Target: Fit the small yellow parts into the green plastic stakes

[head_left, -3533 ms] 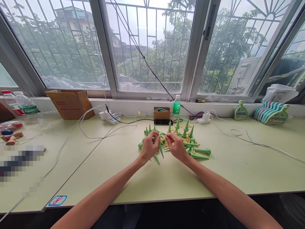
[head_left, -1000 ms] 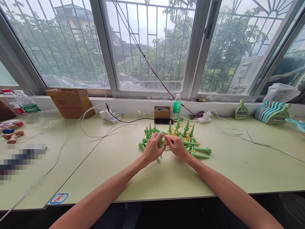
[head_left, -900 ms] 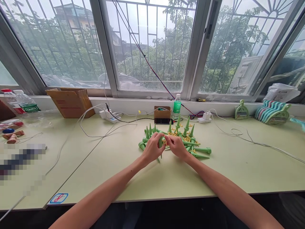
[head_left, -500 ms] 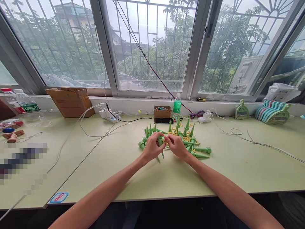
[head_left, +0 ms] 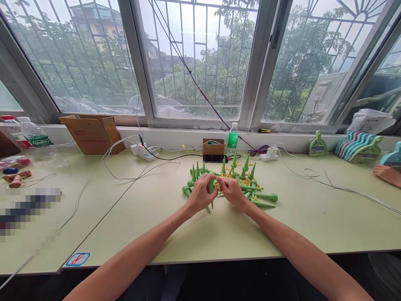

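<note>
My left hand (head_left: pixel 200 195) is closed around a green plant watering spike (head_left: pixel 212 205), its tip pointing down. Close against the top of that spike, my right hand (head_left: pixel 233 194) has its thumb and fingers pinched together; whatever sits between them is hidden. Behind and beside both hands lie several more green spikes (head_left: pixel 245 168), some standing point up, others on their sides. Small yellow valve-like pieces (head_left: pixel 247 182) are scattered among them.
Behind the pile stand a phone (head_left: pixel 215 159), a small cardboard box (head_left: pixel 214 149) and a green-labelled bottle (head_left: pixel 232 140). Cables run from a power strip (head_left: pixel 147 155). At right, another person's hand (head_left: pixel 387 173) touches a teal dustpan-like piece (head_left: pixel 392 156) near a stacked row (head_left: pixel 359 148).
The held spike has turned slightly more upright between my hands, which stay almost in place. Another person's hand with a teal piece has come in at the right edge.
</note>
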`<control>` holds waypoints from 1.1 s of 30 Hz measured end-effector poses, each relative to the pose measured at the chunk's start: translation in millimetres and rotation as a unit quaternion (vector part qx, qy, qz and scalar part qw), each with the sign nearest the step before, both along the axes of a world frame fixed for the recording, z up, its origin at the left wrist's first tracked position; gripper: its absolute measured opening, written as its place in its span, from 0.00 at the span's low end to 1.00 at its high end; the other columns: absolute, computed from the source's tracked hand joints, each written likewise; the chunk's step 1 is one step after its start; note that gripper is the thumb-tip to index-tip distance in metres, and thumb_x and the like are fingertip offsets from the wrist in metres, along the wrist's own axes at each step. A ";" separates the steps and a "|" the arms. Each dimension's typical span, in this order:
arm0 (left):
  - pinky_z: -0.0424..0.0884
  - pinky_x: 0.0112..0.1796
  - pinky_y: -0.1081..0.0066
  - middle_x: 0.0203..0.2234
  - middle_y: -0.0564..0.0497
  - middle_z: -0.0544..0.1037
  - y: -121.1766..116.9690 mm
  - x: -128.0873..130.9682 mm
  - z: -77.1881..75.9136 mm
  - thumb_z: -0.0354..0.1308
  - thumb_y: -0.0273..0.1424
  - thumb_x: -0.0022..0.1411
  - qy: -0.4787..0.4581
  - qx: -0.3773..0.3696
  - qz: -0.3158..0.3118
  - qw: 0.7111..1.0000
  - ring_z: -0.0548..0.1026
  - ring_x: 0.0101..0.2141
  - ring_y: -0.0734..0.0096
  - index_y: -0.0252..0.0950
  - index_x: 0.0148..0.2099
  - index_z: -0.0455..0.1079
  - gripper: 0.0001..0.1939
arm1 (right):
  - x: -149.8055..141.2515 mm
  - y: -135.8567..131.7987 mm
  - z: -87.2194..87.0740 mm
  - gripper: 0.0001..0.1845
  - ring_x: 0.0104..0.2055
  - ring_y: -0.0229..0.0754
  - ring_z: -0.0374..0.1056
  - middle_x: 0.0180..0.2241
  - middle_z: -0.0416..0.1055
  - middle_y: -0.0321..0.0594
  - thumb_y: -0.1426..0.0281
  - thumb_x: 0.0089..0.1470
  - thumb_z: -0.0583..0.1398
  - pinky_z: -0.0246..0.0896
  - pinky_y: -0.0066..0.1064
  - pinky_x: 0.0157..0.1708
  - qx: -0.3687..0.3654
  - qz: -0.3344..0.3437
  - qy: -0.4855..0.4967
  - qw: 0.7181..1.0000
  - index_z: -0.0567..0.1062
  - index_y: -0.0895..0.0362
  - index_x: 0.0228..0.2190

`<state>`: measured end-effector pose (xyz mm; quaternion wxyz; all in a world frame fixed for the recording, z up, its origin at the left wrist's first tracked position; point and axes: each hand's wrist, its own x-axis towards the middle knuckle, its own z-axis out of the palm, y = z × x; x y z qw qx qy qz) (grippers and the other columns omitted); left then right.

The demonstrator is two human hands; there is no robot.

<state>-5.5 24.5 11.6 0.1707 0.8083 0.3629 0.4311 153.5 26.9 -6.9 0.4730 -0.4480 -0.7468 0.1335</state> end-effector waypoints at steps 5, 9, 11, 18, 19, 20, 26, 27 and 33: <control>0.65 0.27 0.73 0.35 0.51 0.70 0.9 -0.6 1.1 0.56 0.26 0.55 0.005 -0.001 0.018 1.000 0.64 0.23 0.78 0.38 0.43 0.67 0.12 | 0.6 -3.0 4.1 0.26 0.20 0.35 0.55 0.17 0.61 0.34 0.56 0.64 0.47 0.47 0.28 0.22 0.016 -0.022 0.004 1.000 0.65 0.57 0.20; 0.66 0.28 0.73 0.35 0.51 0.70 2.8 -1.3 0.0 0.56 0.27 0.55 0.004 0.007 0.033 0.999 0.66 0.25 0.76 0.38 0.43 0.67 0.12 | 0.1 -7.3 8.4 0.17 0.21 0.35 0.59 0.25 0.69 0.36 0.58 0.62 0.51 0.53 0.27 0.22 -0.011 0.028 0.021 0.999 0.70 0.57 0.31; 0.66 0.28 0.73 0.36 0.51 0.70 3.4 -1.4 -0.9 0.56 0.27 0.55 0.004 0.009 0.039 0.999 0.66 0.25 0.76 0.38 0.43 0.67 0.12 | -0.4 -8.2 9.1 0.14 0.22 0.35 0.62 0.29 0.71 0.38 0.60 0.61 0.53 0.56 0.27 0.24 -0.019 0.050 0.020 0.998 0.70 0.57 0.33; 0.66 0.29 0.73 0.36 0.51 0.70 3.6 -0.8 -1.0 0.56 0.27 0.55 0.009 0.012 0.046 0.999 0.66 0.25 0.76 0.37 0.43 0.67 0.11 | -0.8 -5.5 6.1 0.10 0.25 0.37 0.64 0.29 0.72 0.40 0.65 0.60 0.54 0.58 0.28 0.25 -0.016 0.059 0.012 0.998 0.70 0.57 0.32; 0.66 0.29 0.73 0.36 0.51 0.70 3.5 -0.7 -0.8 0.56 0.27 0.55 0.010 0.011 0.046 0.999 0.66 0.25 0.77 0.37 0.43 0.67 0.12 | -0.8 -5.1 5.6 0.10 0.25 0.37 0.64 0.29 0.72 0.40 0.65 0.60 0.54 0.58 0.28 0.25 -0.016 0.058 0.012 0.998 0.70 0.57 0.32; 0.66 0.28 0.73 0.36 0.51 0.70 3.4 -0.7 -0.7 0.56 0.27 0.55 0.012 0.011 0.047 0.999 0.65 0.24 0.77 0.37 0.44 0.67 0.12 | -0.9 -4.8 5.2 0.10 0.25 0.37 0.64 0.29 0.72 0.40 0.65 0.60 0.54 0.58 0.28 0.25 -0.015 0.058 0.012 0.998 0.70 0.57 0.32; 0.65 0.28 0.73 0.35 0.52 0.69 3.1 -0.6 -1.5 0.56 0.28 0.56 0.018 0.013 0.048 0.999 0.64 0.23 0.78 0.38 0.44 0.66 0.12 | -1.0 -4.7 4.4 0.12 0.25 0.37 0.61 0.27 0.70 0.38 0.64 0.61 0.52 0.55 0.28 0.26 -0.017 0.054 0.010 0.998 0.69 0.57 0.30; 0.65 0.28 0.73 0.35 0.52 0.69 3.0 -0.5 -1.7 0.56 0.27 0.56 0.018 0.014 0.048 0.999 0.64 0.23 0.78 0.38 0.44 0.66 0.12 | -0.9 -4.7 4.3 0.13 0.25 0.37 0.60 0.26 0.69 0.38 0.64 0.61 0.52 0.54 0.28 0.26 -0.015 0.050 0.007 0.999 0.69 0.57 0.29; 0.65 0.29 0.73 0.35 0.51 0.69 2.0 -0.3 -2.1 0.56 0.26 0.55 0.024 0.020 0.041 0.999 0.66 0.25 0.76 0.38 0.44 0.66 0.12 | 0.0 -2.6 1.8 0.18 0.23 0.35 0.54 0.21 0.61 0.33 0.62 0.63 0.50 0.48 0.27 0.24 0.000 0.024 -0.014 1.000 0.64 0.57 0.23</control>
